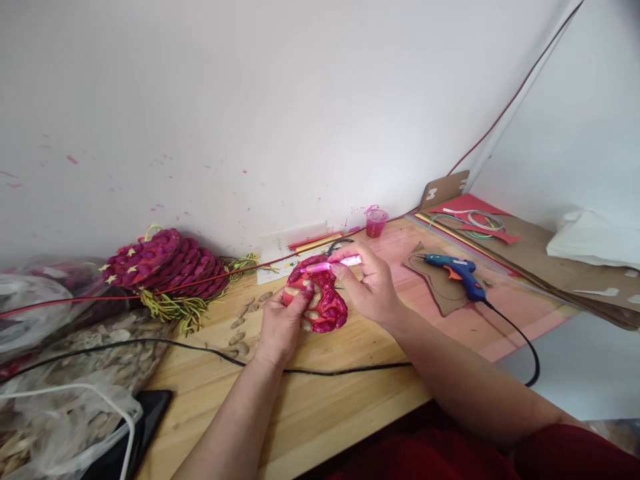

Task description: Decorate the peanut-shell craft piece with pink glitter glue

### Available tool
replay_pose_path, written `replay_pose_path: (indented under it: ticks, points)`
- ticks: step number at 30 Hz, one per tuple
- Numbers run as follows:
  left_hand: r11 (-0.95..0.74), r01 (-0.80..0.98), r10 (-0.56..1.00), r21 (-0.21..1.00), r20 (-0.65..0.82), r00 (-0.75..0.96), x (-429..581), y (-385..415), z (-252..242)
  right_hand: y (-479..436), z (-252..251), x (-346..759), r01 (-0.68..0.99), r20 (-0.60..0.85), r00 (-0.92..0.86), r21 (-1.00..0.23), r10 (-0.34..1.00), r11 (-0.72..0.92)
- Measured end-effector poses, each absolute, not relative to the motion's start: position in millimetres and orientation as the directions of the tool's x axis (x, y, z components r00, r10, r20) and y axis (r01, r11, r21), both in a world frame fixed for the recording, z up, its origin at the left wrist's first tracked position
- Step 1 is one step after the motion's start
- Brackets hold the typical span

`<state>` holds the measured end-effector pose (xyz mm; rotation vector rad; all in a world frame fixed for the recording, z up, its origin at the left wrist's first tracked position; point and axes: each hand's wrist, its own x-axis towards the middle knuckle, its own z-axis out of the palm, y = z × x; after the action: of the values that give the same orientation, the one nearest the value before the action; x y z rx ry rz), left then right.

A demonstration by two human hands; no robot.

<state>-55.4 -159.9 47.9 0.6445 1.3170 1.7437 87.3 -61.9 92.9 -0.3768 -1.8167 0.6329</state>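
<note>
My left hand (286, 320) grips a red gourd-shaped craft piece (333, 307) by its left side, thumb on top. Peanut shells cover the piece; many are painted glossy magenta, while those near my thumb are still tan. Between the thumb and fingers of my right hand (367, 280) is a slim paintbrush (323, 267), white at the handle and pink toward its tip. The tip points left over the upper part of the piece; whether it touches a shell I cannot tell. Several loose peanut shells (240, 337) lie on the table left of my left hand.
A cup of magenta paint (376, 223) stands by the wall. To the right, a blue glue gun (457, 270) rests on cut cardboard (435, 293). Finished magenta pieces (170, 263) with yellow-green tassels are stacked at left, near a bag of shells (100, 363). A black cable (330, 372) crosses the table.
</note>
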Motion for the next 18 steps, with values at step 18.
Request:
replay_pose_path:
  ticks: [18]
  points:
    - [-0.121, -0.363, 0.849, 0.924, -0.093, -0.520, -55.5, -158.0, 48.6, -62.0, 92.1, 86.5, -0.045, 0.776, -0.319, -0.585, 0.544, 0.810]
